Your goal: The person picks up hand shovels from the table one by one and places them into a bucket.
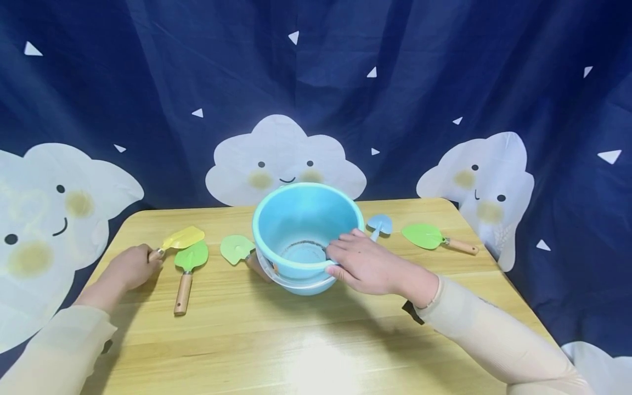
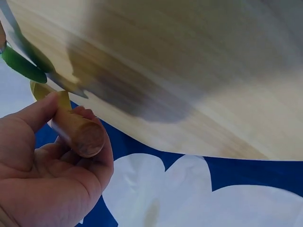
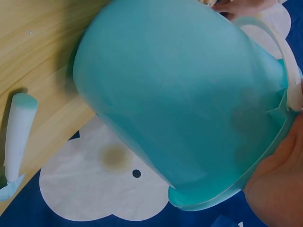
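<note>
My left hand (image 1: 129,267) is at the table's left side, its fingers around the wooden handle (image 2: 84,135) of a toy trowel with a yellow blade (image 1: 184,237). That blade overlaps the tip of a green trowel (image 1: 191,257) in the head view. Near the middle, my right hand (image 1: 367,262) grips the near right rim of a light blue bucket (image 1: 308,206), fingers inside and thumb outside. The bucket leans with its mouth toward me and shows no contents. Its pale handle (image 3: 279,40) hangs along the outside.
A pale green trowel (image 1: 237,248) lies left of the bucket, its handle partly covered. To the right are a small blue shovel (image 1: 380,224), partly hidden by my right hand, and a green trowel (image 1: 424,236) with a wooden handle. A dark blue curtain (image 1: 395,109) hangs behind the wooden table (image 1: 237,345).
</note>
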`<state>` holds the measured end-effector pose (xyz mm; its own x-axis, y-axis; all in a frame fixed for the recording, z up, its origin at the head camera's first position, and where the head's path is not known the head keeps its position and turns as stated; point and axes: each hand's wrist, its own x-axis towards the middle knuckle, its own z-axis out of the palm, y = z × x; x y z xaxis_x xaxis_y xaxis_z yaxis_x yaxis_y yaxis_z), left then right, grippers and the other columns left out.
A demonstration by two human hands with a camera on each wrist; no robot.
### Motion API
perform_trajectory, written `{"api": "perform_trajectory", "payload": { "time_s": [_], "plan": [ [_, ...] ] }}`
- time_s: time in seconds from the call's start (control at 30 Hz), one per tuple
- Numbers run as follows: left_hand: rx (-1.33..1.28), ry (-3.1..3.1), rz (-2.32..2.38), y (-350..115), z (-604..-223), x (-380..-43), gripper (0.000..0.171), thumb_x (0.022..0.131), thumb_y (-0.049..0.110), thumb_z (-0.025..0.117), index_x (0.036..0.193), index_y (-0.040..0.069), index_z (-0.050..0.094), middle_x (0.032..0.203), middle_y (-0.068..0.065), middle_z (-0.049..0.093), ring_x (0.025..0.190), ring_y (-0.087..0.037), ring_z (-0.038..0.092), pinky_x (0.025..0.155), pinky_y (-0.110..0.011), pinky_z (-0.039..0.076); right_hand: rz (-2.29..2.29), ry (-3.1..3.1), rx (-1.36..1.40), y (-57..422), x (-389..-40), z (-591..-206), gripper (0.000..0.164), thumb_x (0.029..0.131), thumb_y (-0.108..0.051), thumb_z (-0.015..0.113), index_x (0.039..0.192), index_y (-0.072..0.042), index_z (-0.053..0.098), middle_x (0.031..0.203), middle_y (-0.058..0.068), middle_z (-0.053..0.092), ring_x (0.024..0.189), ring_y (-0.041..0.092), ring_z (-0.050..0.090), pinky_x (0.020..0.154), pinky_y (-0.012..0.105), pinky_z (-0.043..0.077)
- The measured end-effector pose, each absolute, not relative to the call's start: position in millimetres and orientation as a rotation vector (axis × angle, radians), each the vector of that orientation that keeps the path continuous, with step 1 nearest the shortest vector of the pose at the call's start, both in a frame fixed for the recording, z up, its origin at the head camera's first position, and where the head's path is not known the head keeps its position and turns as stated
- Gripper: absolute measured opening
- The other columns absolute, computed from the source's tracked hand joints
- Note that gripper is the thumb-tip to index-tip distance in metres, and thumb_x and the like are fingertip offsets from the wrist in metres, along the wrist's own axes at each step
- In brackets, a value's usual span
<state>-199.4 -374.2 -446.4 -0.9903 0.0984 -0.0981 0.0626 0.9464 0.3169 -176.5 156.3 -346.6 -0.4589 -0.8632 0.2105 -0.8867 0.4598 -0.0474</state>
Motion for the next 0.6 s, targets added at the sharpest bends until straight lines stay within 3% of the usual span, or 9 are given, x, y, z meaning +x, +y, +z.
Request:
{"api": "perform_trajectory", "payload": {
  "time_s": [0.4,0.6],
  "plan": [
    [0.147,3.068,0.483,-366,-427,-199,0.040,0.104,0.027,0.050,0.098,-0.011,0.060,0.091,-0.028,0.064,0.087,-0.051,0.062,0.077,-0.061,0.047,0.229,-2.551,1.530,156,-176,-347,0.028,0.107,-0.040,0.041,0.090,-0.018,0.047,0.080,-0.009,0.040,0.081,0.015,0.040,0.081,0.032,0.031],
    [0.154,3.074,0.466,-359,-414,-198,0.035,0.104,0.027,0.053,0.098,-0.007,0.060,0.085,-0.019,0.061,0.079,-0.038,0.060,0.073,-0.057,0.046,0.241,-2.529,1.535,156,-176,-347,0.029,0.107,-0.040,0.041,0.090,-0.018,0.047,0.079,-0.009,0.039,0.080,0.015,0.040,0.080,0.032,0.030]
  ]
}}
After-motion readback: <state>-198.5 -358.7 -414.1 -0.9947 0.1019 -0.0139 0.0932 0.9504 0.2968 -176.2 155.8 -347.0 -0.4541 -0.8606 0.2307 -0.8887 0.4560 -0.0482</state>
